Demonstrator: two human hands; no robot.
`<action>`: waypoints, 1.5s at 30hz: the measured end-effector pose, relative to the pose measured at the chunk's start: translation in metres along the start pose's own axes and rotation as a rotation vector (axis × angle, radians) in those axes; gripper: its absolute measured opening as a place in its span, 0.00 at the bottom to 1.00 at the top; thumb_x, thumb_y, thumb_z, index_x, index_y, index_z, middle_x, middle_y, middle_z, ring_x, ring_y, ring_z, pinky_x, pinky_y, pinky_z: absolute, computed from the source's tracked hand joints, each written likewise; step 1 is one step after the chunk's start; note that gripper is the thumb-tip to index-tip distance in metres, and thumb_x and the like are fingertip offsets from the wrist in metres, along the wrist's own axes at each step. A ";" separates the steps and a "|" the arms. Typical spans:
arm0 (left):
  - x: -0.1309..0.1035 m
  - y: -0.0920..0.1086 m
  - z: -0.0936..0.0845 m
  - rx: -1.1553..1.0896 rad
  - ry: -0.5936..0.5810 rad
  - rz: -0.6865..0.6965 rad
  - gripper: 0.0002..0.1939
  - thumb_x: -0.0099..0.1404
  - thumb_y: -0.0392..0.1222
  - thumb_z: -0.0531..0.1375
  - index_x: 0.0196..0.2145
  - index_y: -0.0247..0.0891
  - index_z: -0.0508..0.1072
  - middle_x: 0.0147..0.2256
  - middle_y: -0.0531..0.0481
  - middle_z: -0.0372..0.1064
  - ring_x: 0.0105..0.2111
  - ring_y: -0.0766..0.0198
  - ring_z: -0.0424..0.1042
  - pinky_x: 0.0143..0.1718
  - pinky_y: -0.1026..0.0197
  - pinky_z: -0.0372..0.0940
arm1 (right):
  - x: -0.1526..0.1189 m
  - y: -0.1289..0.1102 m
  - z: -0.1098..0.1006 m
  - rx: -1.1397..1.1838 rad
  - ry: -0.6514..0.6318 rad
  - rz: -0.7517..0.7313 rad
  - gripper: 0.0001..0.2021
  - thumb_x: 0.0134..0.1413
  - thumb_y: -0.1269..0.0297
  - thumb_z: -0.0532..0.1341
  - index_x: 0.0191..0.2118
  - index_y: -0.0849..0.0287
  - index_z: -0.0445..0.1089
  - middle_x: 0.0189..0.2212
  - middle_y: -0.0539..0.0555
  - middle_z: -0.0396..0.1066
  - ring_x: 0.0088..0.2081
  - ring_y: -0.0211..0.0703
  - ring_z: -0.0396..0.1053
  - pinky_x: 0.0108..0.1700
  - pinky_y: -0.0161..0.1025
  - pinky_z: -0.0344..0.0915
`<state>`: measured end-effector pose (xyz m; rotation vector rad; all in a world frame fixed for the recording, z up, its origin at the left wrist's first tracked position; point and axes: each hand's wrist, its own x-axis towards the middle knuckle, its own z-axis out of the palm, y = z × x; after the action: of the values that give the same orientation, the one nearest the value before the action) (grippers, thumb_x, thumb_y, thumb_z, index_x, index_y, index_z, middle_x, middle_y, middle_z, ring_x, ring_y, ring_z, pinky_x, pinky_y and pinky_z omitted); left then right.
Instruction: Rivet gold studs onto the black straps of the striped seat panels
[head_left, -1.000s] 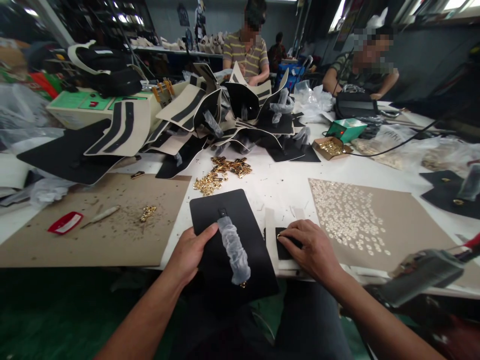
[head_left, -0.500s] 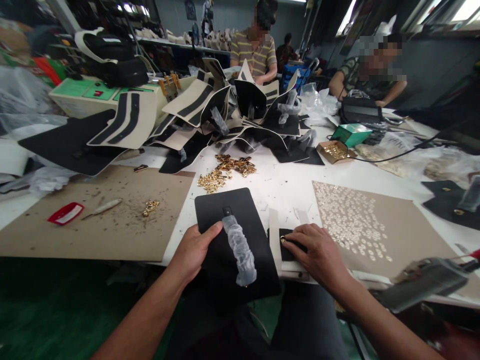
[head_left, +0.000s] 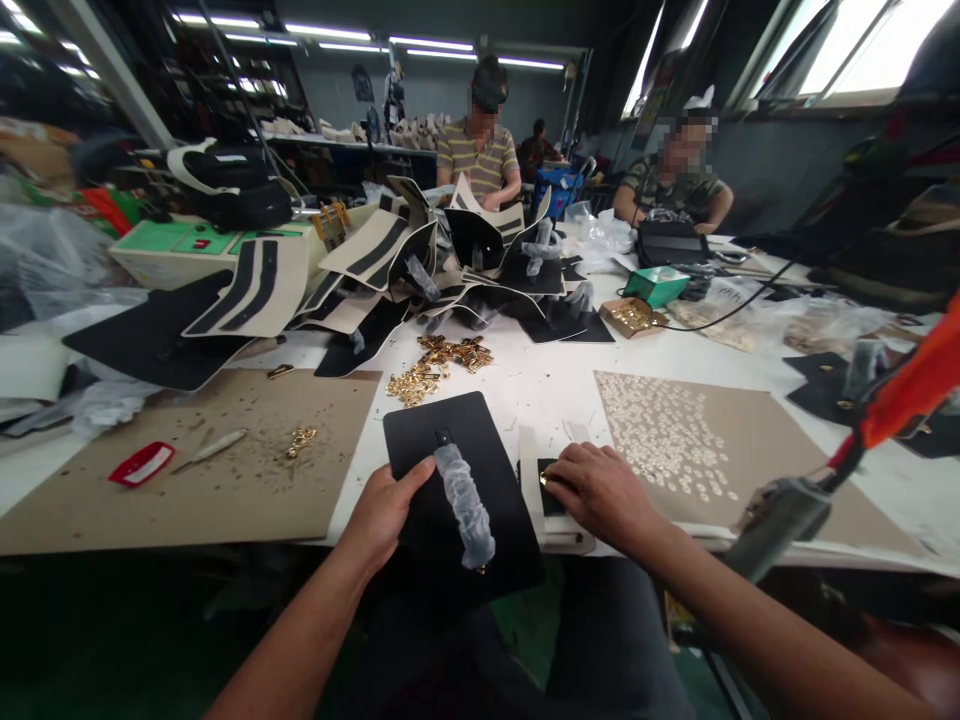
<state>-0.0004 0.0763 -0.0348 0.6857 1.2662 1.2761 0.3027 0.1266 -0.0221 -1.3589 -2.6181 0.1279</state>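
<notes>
My left hand (head_left: 381, 515) grips the left edge of a black panel (head_left: 510, 520), thumb on its front. The panel tilts over my lap at the table's front edge. A handle (head_left: 466, 505) wrapped in wrinkled clear plastic runs down its face, with a small black tab at the top and a bit of gold metal at the lower end. To the right, my right hand (head_left: 600, 495) is closed, fingertips pinching a small gold ring (head_left: 545, 479) at a black pad (head_left: 553, 503). A pale strip (head_left: 529, 470) lies beside the pad.
Gold fittings (head_left: 424, 378) lie piled beyond the panel. Small rings cover the right brown board (head_left: 757, 450). The left board holds a red dish (head_left: 141, 464) and a pointed tool (head_left: 214, 448). Stacked panels (head_left: 247, 290) stand behind. A grey tool (head_left: 784, 520) hangs near my right forearm. Two people sit opposite.
The view has tilted up and shifted, so the scene sits lower and more to the left on its right side. Both hands keep their holds; the grey tool and its red hose show more.
</notes>
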 end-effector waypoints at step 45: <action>-0.076 -0.049 0.100 0.399 -0.340 0.016 0.11 0.57 0.37 0.68 0.39 0.35 0.83 0.39 0.44 0.83 0.41 0.48 0.80 0.45 0.54 0.72 | -0.083 -0.032 -0.024 1.117 -0.123 0.501 0.18 0.59 0.52 0.67 0.48 0.58 0.80 0.44 0.57 0.82 0.47 0.58 0.78 0.52 0.50 0.73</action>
<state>0.1217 0.0189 -0.0322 1.1468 1.2396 0.8745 0.3288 0.0405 -0.0039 -1.4373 -1.6176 1.4830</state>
